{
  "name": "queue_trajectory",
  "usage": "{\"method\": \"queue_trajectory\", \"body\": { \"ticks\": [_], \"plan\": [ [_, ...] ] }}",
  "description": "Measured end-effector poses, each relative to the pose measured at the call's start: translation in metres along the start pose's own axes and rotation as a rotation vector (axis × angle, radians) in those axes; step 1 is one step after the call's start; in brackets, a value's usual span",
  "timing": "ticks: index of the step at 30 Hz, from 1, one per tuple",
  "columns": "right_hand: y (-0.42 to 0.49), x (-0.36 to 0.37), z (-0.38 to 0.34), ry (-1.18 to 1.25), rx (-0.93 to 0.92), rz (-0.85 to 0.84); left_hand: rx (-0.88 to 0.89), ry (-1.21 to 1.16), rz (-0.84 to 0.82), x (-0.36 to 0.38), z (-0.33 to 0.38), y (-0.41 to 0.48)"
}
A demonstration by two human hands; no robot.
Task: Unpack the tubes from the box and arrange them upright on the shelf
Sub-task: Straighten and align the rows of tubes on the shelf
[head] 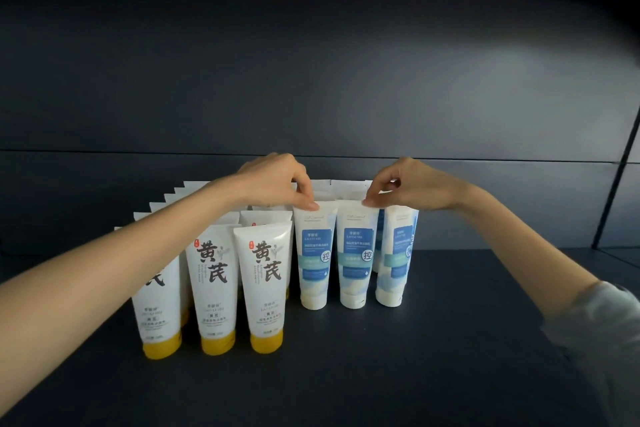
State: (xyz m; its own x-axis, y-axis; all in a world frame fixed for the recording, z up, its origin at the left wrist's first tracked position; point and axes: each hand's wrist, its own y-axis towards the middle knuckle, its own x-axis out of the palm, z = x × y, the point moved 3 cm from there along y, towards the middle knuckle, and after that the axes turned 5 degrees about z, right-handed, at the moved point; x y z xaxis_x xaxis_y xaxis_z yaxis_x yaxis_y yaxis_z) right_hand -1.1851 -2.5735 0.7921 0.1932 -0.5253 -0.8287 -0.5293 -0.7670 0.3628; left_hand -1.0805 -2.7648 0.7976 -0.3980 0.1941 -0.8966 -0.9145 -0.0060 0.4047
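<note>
Your arms (86,288) reach over the shelf (381,374), left hand (277,180) and right hand (412,184) fingers pinching two blue tubes (316,253) up top, so stand both straight before letting go.

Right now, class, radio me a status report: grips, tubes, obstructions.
Left grip pinches first blue tube; right grip pinches second blue tube. Both upright on shelf. Yellow-capped tubes crowd left side.
</note>
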Motion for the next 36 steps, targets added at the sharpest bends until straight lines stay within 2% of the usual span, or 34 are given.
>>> {"method": "queue_trajectory", "body": {
  "ticks": [19, 29, 36],
  "plan": [
    [0.002, 0.002, 0.016, 0.037, -0.017, 0.069, 0.0, -0.096, -0.009, 0.007, -0.011, 0.01],
    [-0.017, -0.018, 0.044, 0.101, 0.096, 0.068, -0.008, -0.064, 0.015, 0.006, -0.011, 0.011],
    [-0.028, -0.022, 0.055, 0.122, 0.112, 0.163, -0.004, -0.086, 0.065, 0.01, -0.011, 0.01]
  ]
}}
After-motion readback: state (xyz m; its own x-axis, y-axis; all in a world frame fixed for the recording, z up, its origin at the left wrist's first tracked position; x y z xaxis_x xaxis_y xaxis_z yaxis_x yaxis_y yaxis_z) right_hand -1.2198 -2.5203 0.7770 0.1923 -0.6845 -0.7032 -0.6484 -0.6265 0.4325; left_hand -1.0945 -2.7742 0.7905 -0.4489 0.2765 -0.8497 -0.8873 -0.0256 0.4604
